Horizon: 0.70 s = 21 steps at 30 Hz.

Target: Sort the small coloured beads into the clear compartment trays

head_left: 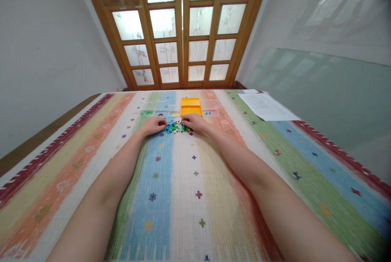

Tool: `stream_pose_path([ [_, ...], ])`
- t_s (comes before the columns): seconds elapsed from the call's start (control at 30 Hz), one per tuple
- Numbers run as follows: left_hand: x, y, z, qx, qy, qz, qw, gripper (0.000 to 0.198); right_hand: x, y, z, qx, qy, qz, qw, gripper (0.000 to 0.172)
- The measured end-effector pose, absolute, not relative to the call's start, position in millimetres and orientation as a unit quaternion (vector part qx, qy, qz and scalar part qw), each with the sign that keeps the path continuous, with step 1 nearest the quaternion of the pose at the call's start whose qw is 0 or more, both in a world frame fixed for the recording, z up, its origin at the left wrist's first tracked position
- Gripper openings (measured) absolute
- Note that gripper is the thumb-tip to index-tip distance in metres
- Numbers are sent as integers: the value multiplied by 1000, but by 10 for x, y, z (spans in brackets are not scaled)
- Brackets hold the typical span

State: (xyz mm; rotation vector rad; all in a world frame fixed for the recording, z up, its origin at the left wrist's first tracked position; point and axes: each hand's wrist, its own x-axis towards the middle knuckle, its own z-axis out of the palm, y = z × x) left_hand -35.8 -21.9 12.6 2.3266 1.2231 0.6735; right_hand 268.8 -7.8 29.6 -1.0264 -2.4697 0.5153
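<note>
A loose pile of tiny coloured pieces [174, 127], blue, green, yellow and dark red, lies on the striped tablecloth; they are too small to name exactly. My left hand [154, 125] rests at the pile's left edge, fingers curled together. On the other side, my right hand [194, 122] reaches into the pile with its fingers pinched downward. Whatever sits between the fingertips of either hand is too small to make out. Just behind the hands stands an open yellow box [191, 102]. Green pieces [147, 113] lie in a clear container on the left, and blue pieces [208, 113] in one on the right.
The tablecloth [183, 197] with coloured stripes covers the table. Printed white paper [264, 106] lies at the far right. A glass panel [324, 95] leans along the right wall, and wooden doors [183, 42] with glass panes rise beyond the table's far edge.
</note>
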Motion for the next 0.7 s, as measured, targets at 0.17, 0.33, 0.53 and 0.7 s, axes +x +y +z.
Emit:
stream_pose_path([
  [0.17,-244,-276,174,836,467,244,155,26,2685,-66,287,-368,-888,185,206,21],
  [0.33,-172,-270,159,841,462,235,158,19,2680,-79,309,-371,-889,180,202,21],
  [0.53,-163,-258,138,833,468,242,167,8,2676,-114,343,-377,-886,185,197,21],
  [0.7,-193,-247,138,834,461,256,160,8,2676,-97,320,-369,-888,184,202,20],
])
